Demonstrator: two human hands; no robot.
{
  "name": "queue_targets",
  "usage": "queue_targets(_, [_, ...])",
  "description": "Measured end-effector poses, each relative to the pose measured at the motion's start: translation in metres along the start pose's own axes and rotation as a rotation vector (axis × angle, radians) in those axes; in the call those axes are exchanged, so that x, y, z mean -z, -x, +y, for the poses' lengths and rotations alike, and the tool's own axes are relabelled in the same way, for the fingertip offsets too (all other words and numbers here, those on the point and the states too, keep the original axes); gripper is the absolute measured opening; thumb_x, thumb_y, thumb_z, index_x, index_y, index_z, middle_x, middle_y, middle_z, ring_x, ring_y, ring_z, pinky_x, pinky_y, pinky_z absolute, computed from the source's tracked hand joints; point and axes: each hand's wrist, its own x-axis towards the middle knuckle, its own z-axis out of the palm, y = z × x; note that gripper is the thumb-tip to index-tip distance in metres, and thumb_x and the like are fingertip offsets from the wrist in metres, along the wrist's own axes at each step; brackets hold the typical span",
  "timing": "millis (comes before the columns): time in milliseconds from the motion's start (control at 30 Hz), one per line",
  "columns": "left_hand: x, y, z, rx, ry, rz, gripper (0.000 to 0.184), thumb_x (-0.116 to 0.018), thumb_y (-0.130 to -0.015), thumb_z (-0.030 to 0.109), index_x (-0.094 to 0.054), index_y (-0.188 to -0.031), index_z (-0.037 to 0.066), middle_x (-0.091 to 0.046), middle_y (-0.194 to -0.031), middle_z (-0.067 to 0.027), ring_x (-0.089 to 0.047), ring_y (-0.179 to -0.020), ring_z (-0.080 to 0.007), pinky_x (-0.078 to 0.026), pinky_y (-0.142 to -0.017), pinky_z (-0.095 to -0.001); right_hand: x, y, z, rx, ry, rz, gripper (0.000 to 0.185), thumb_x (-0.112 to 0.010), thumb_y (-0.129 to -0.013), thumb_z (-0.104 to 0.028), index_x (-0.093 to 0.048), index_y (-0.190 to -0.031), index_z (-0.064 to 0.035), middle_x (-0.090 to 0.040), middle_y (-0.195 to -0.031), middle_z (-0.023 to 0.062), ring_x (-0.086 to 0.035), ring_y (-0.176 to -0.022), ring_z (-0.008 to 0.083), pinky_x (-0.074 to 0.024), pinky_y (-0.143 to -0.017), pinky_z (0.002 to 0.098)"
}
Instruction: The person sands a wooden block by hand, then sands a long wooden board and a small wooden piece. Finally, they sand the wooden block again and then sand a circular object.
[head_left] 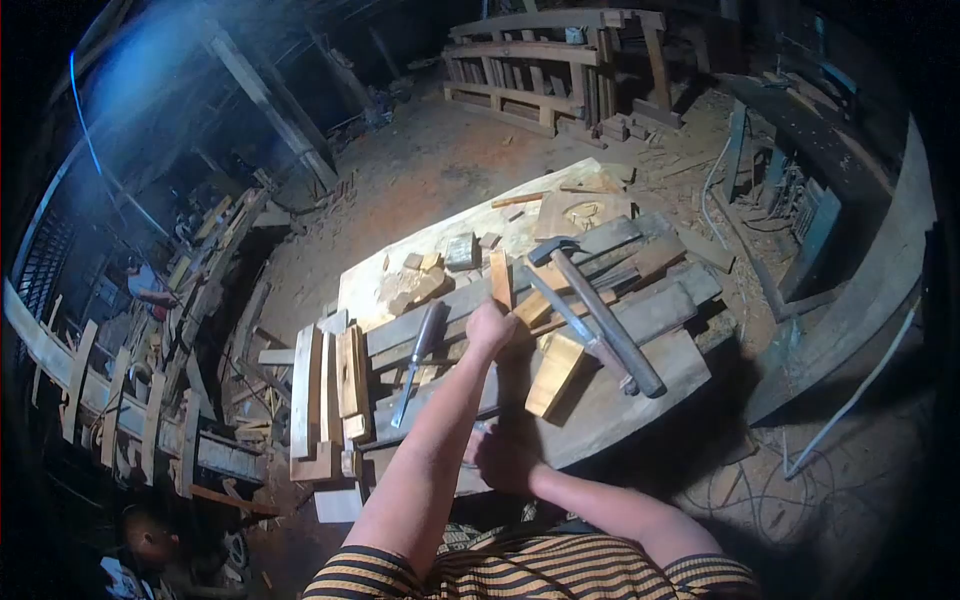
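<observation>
My left hand (490, 328) is closed around a short wooden strip (501, 277), which sticks up past the knuckles over the workbench (640, 390). Close to my body, at the bench's near edge, my right hand (500, 457) has its fingers curled; whatever they grip is hidden in shadow. A chisel (418, 360) with a dark handle lies left of my left hand. To the right, a claw hammer (610, 325) rests beside a long metal tool (575, 318) with a worn handle. A pale wooden block (555, 375) sits just below them.
Several stacked wood strips (325, 390) lie at the bench's left end. Behind is a pale board (470, 225) with small offcuts. A timber rack (530, 75) stands at the back, a machine table (820, 135) at right. At left another person (147, 285) is visible; a head (150, 535) shows lower left.
</observation>
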Motion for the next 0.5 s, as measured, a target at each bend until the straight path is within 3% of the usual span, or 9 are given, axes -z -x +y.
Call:
queue_targets(100, [-0.006, -0.014, -0.006, -0.001, -0.035, -0.021, 0.055, -0.067, -0.068, 0.03, -0.046, -0.11, 0.0, -0.062, -0.098, -0.0238, -0.06, -0.097, -0.0361, -0.047, -0.083, -0.0428, 0.001, -0.001, 0.006, 0.013, -0.035, 0.028, 0.048, -0.051, -0.077, -0.02, -0.049, -0.122, -0.0048, -0.048, -0.128, 0.0117, -0.046, -0.114, 0.0241, -0.0346, -0.093, 0.0447])
queue_targets(200, [0.0, -0.024, -0.011, -0.066, -0.046, -0.131, 0.063, -0.073, -0.062, 0.03, -0.046, -0.11, -0.001, -0.061, -0.103, -0.0221, -0.059, -0.098, -0.0354, -0.047, -0.084, -0.0421, 0.024, -0.006, 0.002, -0.036, -0.07, -0.124, 0.05, -0.055, -0.078, -0.023, -0.046, -0.125, -0.0064, -0.048, -0.128, 0.011, -0.048, -0.111, 0.0239, -0.0364, -0.089, 0.0418])
queue_targets(300, [-0.001, -0.026, -0.012, -0.072, 0.005, -0.053, 0.058, -0.073, -0.06, 0.029, -0.05, -0.104, -0.001, -0.063, -0.097, -0.0216, -0.06, -0.094, -0.0353, -0.048, -0.082, -0.041, 0.025, -0.007, 0.005, -0.003, -0.08, -0.109, 0.049, -0.055, -0.079, -0.025, -0.046, -0.124, -0.007, -0.049, -0.127, 0.0114, -0.049, -0.11, 0.0241, -0.0361, -0.09, 0.0423])
queue_targets(333, [0.007, -0.022, -0.005, -0.046, 0.046, -0.045, 0.05, -0.072, -0.061, 0.028, -0.054, -0.095, -0.003, -0.064, -0.089, -0.0221, -0.063, -0.088, -0.0358, -0.05, -0.075, -0.0393, 0.014, -0.006, 0.005, 0.001, -0.123, -0.001, 0.044, -0.055, -0.08, -0.022, -0.048, -0.12, -0.0065, -0.05, -0.124, 0.0112, -0.049, -0.11, 0.024, -0.0368, -0.09, 0.0432])
queue_targets(367, [0.004, -0.033, -0.012, -0.005, 0.135, -0.056, 0.039, -0.07, -0.063, 0.022, -0.056, -0.089, -0.003, -0.065, -0.081, -0.0184, -0.065, -0.076, -0.0288, -0.05, -0.061, -0.0364, 0.005, -0.005, 0.008, -0.004, -0.118, 0.005, 0.044, -0.055, -0.08, -0.022, -0.048, -0.12, -0.0065, -0.05, -0.124, 0.0112, -0.049, -0.11, 0.024, -0.0368, -0.09, 0.0432])
queue_targets(433, [0.011, -0.038, -0.022, 0.139, 0.573, -0.115, 0.023, -0.065, -0.067, 0.014, -0.056, -0.082, -0.001, -0.061, -0.069, -0.0106, -0.06, -0.057, -0.0181, -0.045, -0.046, -0.0316, 0.013, -0.01, 0.005, -0.016, -0.181, -0.032, 0.031, -0.057, -0.075, -0.014, -0.053, -0.105, -0.0058, -0.054, -0.106, 0.0094, -0.049, -0.107, 0.0235, -0.0388, -0.09, 0.0402])
queue_targets(467, [0.004, -0.05, -0.038, 0.227, 0.918, -0.192, 0.006, -0.059, -0.072, 0.006, -0.054, -0.075, 0.003, -0.05, -0.058, -0.0022, -0.044, -0.04, -0.0115, -0.036, -0.037, -0.0273, 0.021, -0.009, 0.004, -0.001, -0.17, 0.025, 0.025, -0.055, -0.075, -0.012, -0.054, -0.1, -0.0054, -0.054, -0.102, 0.0095, -0.05, -0.105, 0.0241, -0.0398, -0.09, 0.0396])
queue_targets(500, [0.01, -0.048, -0.038, 0.225, 0.919, -0.186, 0.006, -0.059, -0.072, 0.006, -0.054, -0.075, 0.003, -0.05, -0.058, -0.0022, -0.044, -0.04, -0.0115, -0.036, -0.037, -0.0273, 0.021, -0.01, 0.004, 0.005, -0.167, 0.027, 0.025, -0.055, -0.075, -0.012, -0.054, -0.1, -0.0054, -0.054, -0.102, 0.0095, -0.05, -0.105, 0.0241, -0.0398, -0.09, 0.0396])
